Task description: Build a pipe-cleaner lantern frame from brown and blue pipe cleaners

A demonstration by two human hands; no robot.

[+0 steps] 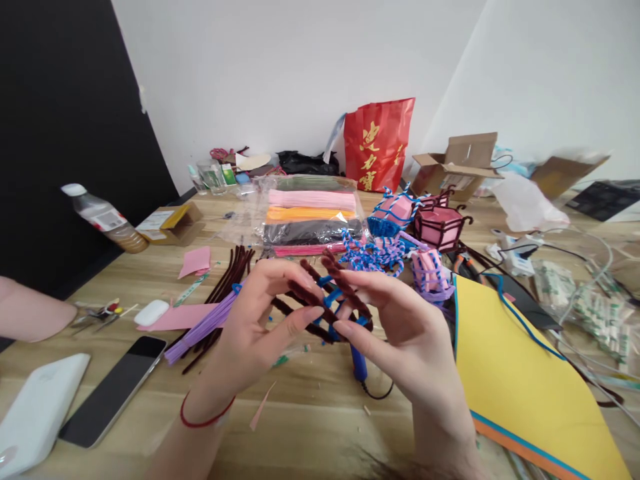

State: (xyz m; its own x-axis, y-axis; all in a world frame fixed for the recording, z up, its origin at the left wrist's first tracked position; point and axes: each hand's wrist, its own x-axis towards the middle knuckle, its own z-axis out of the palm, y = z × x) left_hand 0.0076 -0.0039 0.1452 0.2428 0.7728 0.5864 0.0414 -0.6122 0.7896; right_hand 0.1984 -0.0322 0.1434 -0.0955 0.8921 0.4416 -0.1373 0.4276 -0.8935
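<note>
Between my two hands is a small woven frame of dark brown and blue pipe cleaners (331, 300), raised above the table. My left hand (273, 313) pinches its left side between thumb and fingers. On the right side, my right hand (400, 320) grips it the same way, thumb tip at the lower edge. Below the frame lies a blue-handled tool (358, 363) with a black cord; its far end is hidden. Loose purple pipe cleaners (203, 325) and dark brown pipe cleaners (225, 283) lie left of my hands.
Behind my hands are a bag of coloured pipe cleaners (313, 213), pink-and-brown lanterns (440, 227) and a red bag (379, 143). Yellow sheets (525, 373) lie right. A phone (115, 390), white power bank (43, 407) and bottle (107, 217) are left.
</note>
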